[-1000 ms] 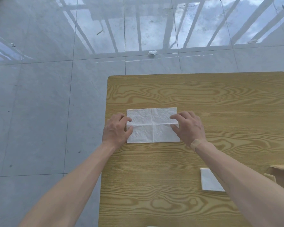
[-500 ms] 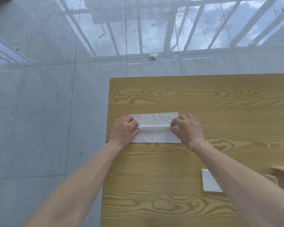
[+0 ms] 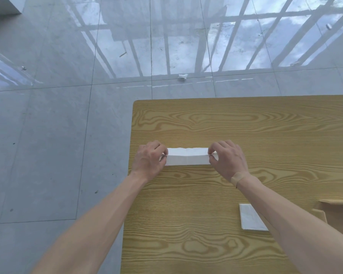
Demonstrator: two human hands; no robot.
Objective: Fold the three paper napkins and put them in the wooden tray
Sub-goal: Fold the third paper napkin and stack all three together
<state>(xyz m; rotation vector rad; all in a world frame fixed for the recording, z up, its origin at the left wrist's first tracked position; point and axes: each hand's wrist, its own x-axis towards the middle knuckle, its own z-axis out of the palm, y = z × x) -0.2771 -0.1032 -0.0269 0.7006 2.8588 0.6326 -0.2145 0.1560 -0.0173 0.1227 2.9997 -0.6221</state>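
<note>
Right between the two hands lies the paper napkin [image 3: 187, 157], a long white strip flat on the worktop [image 3: 246, 125], its long axis running straight from one set of fingers to the other. The left hand [image 3: 149, 159] pinches the strip's left end, fingers [image 3: 162, 150] closed on the paper's upper layer; the right hand [image 3: 227, 159] pinches the right end the same way, fingers [image 3: 213, 150] clamped on it. Both hands are equally near, one at each short end. The far long edge looks slightly raised, so the lengthwise fold seems not yet pressed flat. The next fold probably brings one end across to the other, and nothing lies between the hands to block that. Nearer the body than the right fingers, and partly under the right forearm, rests a folded napkin [image 3: 249, 217]. Beyond it to the right, at the frame edge, shows a corner of the wooden tray [image 3: 335, 206], well apart from the fingers.
</note>
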